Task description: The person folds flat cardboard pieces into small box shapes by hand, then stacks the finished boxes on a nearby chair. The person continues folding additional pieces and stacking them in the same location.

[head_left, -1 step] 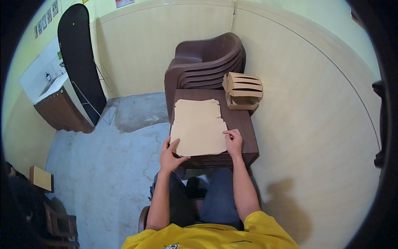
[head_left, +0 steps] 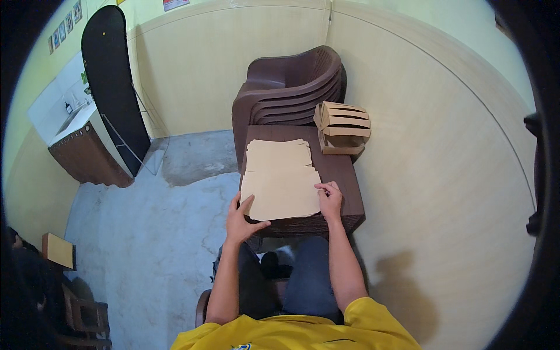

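Observation:
Flat tan cardboard sheets (head_left: pixel 281 195) with notched edges lie in a stack on a dark brown table (head_left: pixel 337 184), the front part nearest me. Around the near left corner of the stack my left hand (head_left: pixel 239 223) is open, its thumb along the front edge and its fingers spread along the left side. At the right edge my right hand (head_left: pixel 331 201) is closed, its curled fingers pinching the border of the cardboard. The undersides of the fingers are hidden.
Folded cardboard boxes (head_left: pixel 344 123) are piled at the table's far right corner, by the wall. Stacked brown plastic chairs (head_left: pixel 291 87) stand behind the table. A black ironing board (head_left: pixel 111 81) leans near a sink counter (head_left: pixel 87 146). At lower left is a dark figure beside a wooden chair (head_left: pixel 87 315).

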The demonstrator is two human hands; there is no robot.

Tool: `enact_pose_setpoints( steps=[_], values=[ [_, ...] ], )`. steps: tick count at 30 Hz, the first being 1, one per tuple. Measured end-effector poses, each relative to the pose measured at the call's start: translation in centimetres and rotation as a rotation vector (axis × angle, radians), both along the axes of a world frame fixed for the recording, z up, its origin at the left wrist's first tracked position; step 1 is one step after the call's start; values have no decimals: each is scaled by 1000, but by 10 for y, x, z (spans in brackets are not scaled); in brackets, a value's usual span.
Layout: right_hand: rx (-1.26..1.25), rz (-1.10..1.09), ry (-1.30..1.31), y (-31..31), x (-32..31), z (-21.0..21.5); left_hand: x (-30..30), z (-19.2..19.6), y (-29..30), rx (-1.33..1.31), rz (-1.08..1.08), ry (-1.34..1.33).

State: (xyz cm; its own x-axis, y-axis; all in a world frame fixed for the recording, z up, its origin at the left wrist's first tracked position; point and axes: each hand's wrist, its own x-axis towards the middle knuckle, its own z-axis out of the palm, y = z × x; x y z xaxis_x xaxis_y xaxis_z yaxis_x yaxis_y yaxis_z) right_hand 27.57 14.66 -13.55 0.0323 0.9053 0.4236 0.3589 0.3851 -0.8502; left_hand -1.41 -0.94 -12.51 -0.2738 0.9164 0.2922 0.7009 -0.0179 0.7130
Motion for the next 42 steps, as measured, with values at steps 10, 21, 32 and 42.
enact_pose_setpoints(
  steps=[10, 21, 32, 42],
  values=[
    [-83, 0, -25, 2, -3, 10, 8, -22, 10, 121, 65, -11],
    [-131, 23, -114, -4, -6, 16, 11, -22, 10, 102, 41, 73],
    [56, -29, -347, 2, -9, -1, 15, -21, 10, 131, 70, -32],
    [59, 9, -354, -3, -9, 2, 3, -14, 14, 136, 104, -89]
  ],
)
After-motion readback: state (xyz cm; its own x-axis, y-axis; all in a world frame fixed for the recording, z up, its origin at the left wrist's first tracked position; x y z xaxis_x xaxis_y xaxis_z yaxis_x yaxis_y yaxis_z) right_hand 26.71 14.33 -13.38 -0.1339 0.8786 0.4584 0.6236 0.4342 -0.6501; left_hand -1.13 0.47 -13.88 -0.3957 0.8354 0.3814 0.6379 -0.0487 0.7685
